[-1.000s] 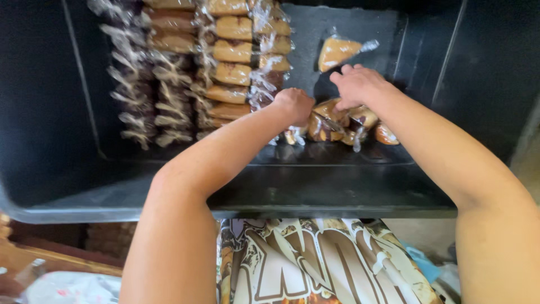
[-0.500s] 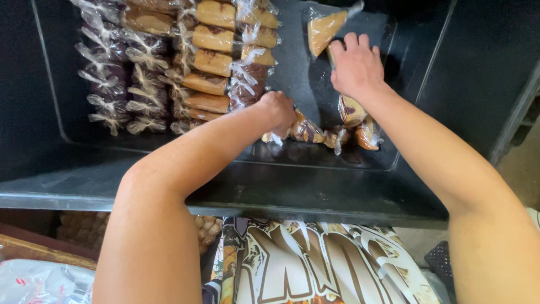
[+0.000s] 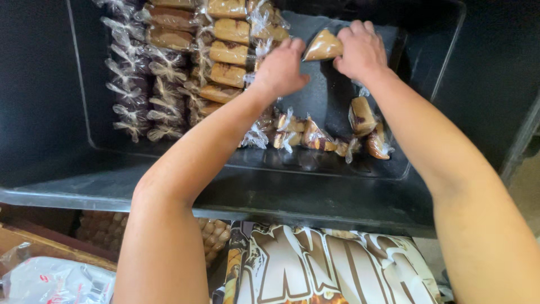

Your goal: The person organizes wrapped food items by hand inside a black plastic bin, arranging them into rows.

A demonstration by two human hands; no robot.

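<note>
Inside the black bin [image 3: 315, 191], both hands, left hand [image 3: 281, 70] and right hand [image 3: 361, 52], pinch one wrapped cake [image 3: 323, 46].

Both arms outstretched, left hand [image 3: 281, 70] and right hand [image 3: 360, 52] curled, close together

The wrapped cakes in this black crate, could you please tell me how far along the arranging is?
Done: neat rows of wrapped cakes fill the left of the black crate. In hand: the left hand and right hand together hold one wrapped piece beside the rows. Left: several loose pieces lie jumbled near the front right.
</note>
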